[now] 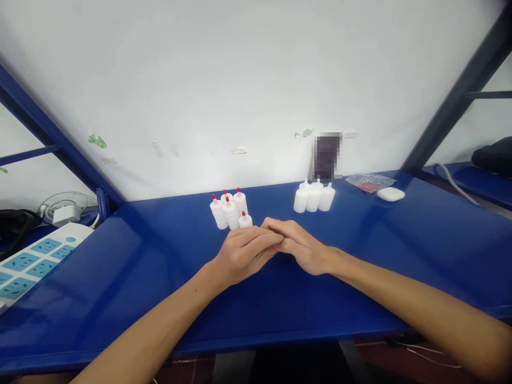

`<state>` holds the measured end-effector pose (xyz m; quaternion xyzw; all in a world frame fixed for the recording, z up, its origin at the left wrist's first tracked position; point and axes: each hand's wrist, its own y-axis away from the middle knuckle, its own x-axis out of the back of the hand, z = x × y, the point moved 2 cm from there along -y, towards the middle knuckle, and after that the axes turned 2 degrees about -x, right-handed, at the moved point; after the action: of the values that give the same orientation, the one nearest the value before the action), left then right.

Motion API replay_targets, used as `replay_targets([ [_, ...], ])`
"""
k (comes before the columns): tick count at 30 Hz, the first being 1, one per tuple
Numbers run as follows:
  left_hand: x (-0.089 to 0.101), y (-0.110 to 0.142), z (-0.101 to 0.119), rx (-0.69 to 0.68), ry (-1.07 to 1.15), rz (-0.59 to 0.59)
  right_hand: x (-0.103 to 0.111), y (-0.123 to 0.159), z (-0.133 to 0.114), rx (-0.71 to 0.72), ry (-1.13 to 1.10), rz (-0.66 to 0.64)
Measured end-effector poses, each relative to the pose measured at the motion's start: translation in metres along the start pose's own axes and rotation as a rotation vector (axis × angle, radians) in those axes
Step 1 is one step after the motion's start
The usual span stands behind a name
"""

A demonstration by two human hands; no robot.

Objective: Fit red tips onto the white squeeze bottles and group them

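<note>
My left hand [244, 253] and my right hand [300, 246] meet at the middle of the blue table [140, 266]. Their fingers are closed and overlap each other. What lies between them is hidden, apart from a tiny red speck at the top of the right hand's fingers. Just behind my left hand stands a cluster of several small white bottles with red caps [230, 210]; the nearest one almost touches my fingertips. Three white bottles without caps [314, 196] stand further back to the right.
A clear plastic bag with red pieces [368, 182] and a small white case [391, 194] lie at the back right. A white and blue power strip [32, 261] sits on the left. Blue frame posts slant up on both sides before the white wall.
</note>
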<state>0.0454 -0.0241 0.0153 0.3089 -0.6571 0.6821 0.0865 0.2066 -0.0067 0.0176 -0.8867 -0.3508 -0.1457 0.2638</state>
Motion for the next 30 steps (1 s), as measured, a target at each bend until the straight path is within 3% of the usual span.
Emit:
replay_targets([
  [5,-0.002,0.000,0.003,0.023,0.002,-0.026,0.000,0.003,-0.002,0.009,0.073,0.090],
  [9,-0.004,-0.002,0.006,0.243,0.083,-0.006,0.001,0.003,-0.001,0.015,0.096,0.124],
  [12,0.002,-0.005,-0.002,0.476,0.115,0.093,0.005,0.002,0.005,-0.006,0.101,0.207],
  [14,0.011,-0.006,-0.013,0.561,0.056,0.165,0.011,0.000,0.011,-0.054,0.104,0.287],
  [16,0.022,-0.007,-0.024,0.545,-0.076,0.191,0.016,0.000,0.017,-0.110,0.106,0.352],
  [20,0.035,-0.003,-0.042,0.457,-0.291,0.100,0.025,-0.001,0.023,-0.197,0.092,0.408],
  [26,0.030,0.005,-0.048,0.404,-0.453,-0.092,0.031,-0.004,0.028,-0.202,0.214,0.435],
  [30,0.029,0.005,-0.043,0.353,-0.495,-0.078,0.034,-0.007,0.034,-0.172,0.313,0.479],
])
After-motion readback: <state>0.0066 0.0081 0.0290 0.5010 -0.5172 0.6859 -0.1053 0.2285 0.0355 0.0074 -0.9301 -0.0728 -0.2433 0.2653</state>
